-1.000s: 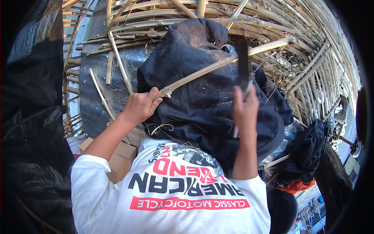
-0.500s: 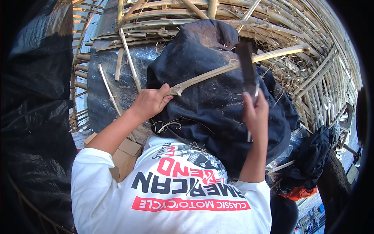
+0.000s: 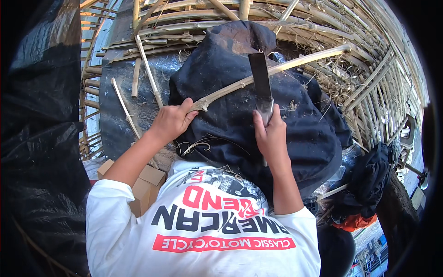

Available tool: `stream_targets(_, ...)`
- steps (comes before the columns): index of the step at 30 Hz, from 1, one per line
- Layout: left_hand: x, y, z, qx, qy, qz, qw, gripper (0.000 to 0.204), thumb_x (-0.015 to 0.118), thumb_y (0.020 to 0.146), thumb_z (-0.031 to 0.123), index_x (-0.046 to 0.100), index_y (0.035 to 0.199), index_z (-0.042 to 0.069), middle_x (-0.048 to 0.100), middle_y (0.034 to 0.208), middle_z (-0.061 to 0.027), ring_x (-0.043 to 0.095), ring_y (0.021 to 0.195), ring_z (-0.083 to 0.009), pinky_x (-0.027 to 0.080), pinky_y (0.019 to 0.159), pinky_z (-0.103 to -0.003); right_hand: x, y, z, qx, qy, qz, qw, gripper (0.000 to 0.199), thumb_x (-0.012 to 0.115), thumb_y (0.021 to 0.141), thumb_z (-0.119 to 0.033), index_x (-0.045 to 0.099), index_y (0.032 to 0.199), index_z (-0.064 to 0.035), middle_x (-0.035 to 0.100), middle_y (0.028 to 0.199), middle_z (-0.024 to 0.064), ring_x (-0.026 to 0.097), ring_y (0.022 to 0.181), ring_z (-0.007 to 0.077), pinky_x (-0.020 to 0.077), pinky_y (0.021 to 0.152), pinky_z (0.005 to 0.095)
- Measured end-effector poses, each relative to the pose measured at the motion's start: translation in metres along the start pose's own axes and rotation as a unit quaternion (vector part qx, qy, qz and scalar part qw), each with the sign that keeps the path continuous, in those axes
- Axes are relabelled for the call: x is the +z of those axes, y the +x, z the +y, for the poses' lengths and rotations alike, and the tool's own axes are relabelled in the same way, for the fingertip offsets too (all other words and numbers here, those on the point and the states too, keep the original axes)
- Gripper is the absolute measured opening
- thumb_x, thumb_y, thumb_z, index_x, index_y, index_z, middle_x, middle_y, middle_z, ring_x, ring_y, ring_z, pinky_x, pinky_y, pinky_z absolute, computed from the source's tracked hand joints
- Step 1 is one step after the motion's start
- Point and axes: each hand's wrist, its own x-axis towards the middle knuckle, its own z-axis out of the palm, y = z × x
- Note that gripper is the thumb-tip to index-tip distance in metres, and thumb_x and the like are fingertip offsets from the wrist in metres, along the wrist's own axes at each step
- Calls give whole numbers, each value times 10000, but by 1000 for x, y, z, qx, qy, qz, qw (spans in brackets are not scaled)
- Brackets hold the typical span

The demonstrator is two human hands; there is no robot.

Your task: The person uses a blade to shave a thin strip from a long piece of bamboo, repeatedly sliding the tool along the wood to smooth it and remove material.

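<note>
My left hand [image 3: 174, 119] is closed round the near end of a long peeled wooden stick [image 3: 240, 83], beside a knobby joint. The stick slants away to the upper right, over dark cloth [image 3: 221, 134] spread across my lap. In my right hand [image 3: 271, 134] is the metal handle of a knife [image 3: 261, 78] with a broad, dark, square-ended blade. Its blade stands across the middle of the stick; whether the edge touches the wood I cannot tell. A thin curled shaving [image 3: 196, 147] lies on the cloth near my left wrist.
Many peeled sticks [image 3: 323, 34] are stacked at the back and right, with curly shavings [image 3: 325, 81] among them. Loose sticks [image 3: 148, 69] lie on a dark sheet at left. An open cardboard box [image 3: 146, 184] stands by my left elbow. Black sheeting [image 3: 41, 138] hangs at far left.
My right hand has moved left with the knife, from near the stick's far part to its middle. The left hand keeps its grip, and the stick has shifted slightly left in view.
</note>
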Motion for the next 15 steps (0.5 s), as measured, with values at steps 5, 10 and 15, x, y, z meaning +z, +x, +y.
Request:
stream_targets(5,3,1,-2,20,-8,6,1000,265,606,954,286,521,1025,45,620,645,-193,641,635,-405,504,536,-488,-49,30,-21,96,59,28,993,188,631,946,-155,560,968,18,626,652,131,595,565,202,457,540,338)
stream_targets(10,-8,-3,-2,8,1,-7,1000,262,604,955,275,510,1004,35,608,623,-201,626,612,-417,496,532,-494,-8,10,5,46,38,7,998,212,631,943,-165,545,995,21,629,714,187,591,620,182,475,593,341)
stream_targets(15,2,1,-1,34,-29,3,999,273,601,955,271,507,1007,20,613,630,-207,622,614,-421,488,523,-499,-34,29,3,75,105,80,988,211,628,949,-165,555,1033,14,608,674,109,542,610,114,454,582,294)
